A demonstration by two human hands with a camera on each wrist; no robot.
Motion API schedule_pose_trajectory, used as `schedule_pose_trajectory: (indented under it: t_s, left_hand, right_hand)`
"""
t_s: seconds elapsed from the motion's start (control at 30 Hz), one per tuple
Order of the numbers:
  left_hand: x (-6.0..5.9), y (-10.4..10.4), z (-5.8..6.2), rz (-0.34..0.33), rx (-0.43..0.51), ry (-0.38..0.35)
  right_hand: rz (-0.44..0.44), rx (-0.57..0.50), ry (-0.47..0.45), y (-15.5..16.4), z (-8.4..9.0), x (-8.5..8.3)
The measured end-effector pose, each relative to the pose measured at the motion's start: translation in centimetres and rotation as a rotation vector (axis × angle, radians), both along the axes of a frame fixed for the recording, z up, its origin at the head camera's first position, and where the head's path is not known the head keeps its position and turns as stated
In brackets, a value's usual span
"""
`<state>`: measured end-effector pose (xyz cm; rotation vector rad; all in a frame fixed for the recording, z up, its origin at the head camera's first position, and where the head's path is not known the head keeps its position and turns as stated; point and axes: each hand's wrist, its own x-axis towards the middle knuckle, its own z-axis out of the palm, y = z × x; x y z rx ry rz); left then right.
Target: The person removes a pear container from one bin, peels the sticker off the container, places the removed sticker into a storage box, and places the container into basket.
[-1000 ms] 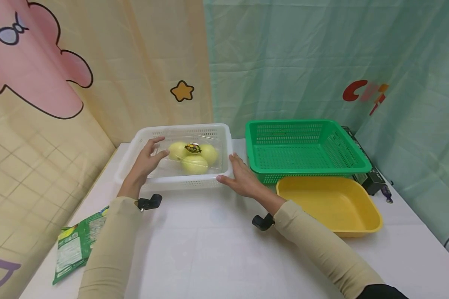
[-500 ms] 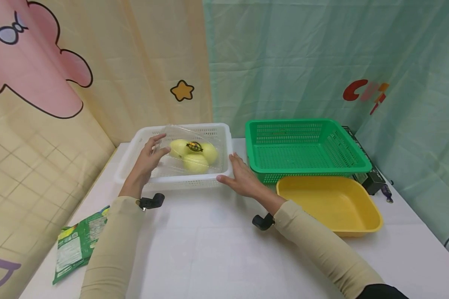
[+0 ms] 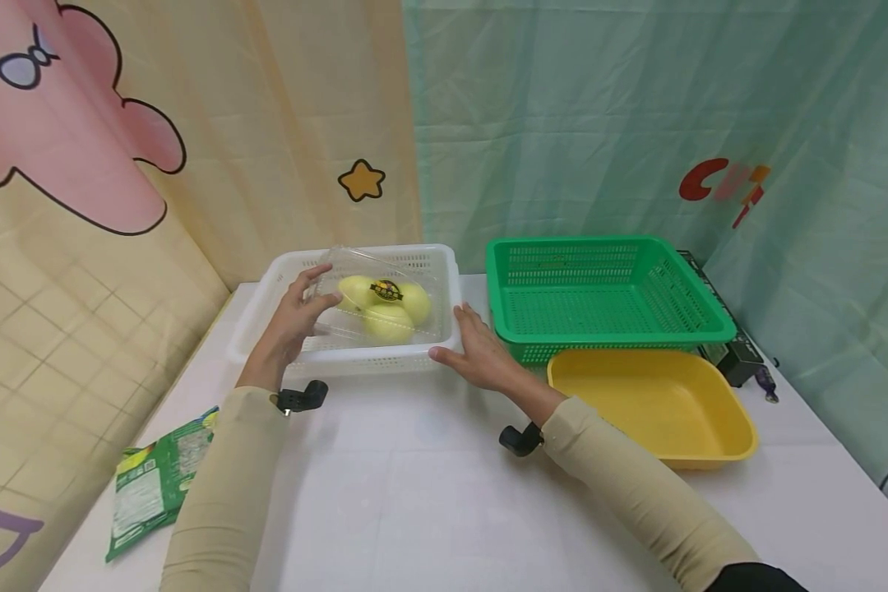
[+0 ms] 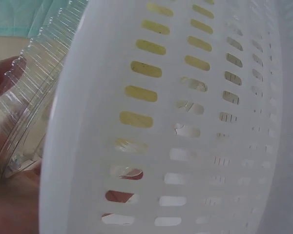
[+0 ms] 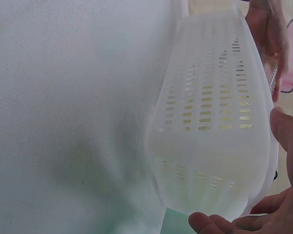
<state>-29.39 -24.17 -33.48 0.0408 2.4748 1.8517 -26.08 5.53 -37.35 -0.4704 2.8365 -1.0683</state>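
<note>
A: Nearest items?
B: Two beige sleeves (image 3: 222,493) extend over the white-covered counter (image 3: 429,510). A green printed packet (image 3: 151,485) lies beside the left sleeve; a yellow basin (image 3: 651,411) stands beyond the right sleeve.

A: Right grip?
B: The right grip (image 3: 481,353) clasps the near right corner of the white basket (image 3: 370,362): thumb at the rim, fingers around the outer side.

A: Left grip?
B: The left grip (image 3: 292,316) reaches over the basket's near left rim and holds the left end of a clear plastic container (image 3: 373,267) between thumb and fingers.

A: Container position?
B: At the white basket, tilted, left end raised. The left wrist view shows its ribbed edge projecting above the rim. It contains three pale yellow-green round fruits (image 3: 388,326); a black label (image 3: 386,290) lies above them.

A: Farther items?
B: A green perforated basket (image 3: 562,308) stands right of the white basket. A dark box (image 3: 736,362), partly hidden, sits at its right side. Printed curtains (image 3: 562,123) form the backdrop.
</note>
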Motion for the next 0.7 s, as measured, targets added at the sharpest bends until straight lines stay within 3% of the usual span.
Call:
schedule_pose_trajectory:
  t_s: [0.27, 0.57, 0.7]
  left_hand:
    - [0.0, 0.3, 0.1, 0.010, -0.022, -0.023]
    - [0.1, 1.0, 0.3, 0.134, 0.010, 0.003]
    - [0.2, 1.1, 0.4, 0.156, 0.023, 0.002]
  right_hand:
    - [-0.007, -0.004, 0.002, 0.0, 0.0, 0.0]
    - [-0.011, -0.008, -0.007, -0.1, 0.1, 0.1]
    - [-0.009, -0.006, -0.002, -0.1, 0.1, 0.1]
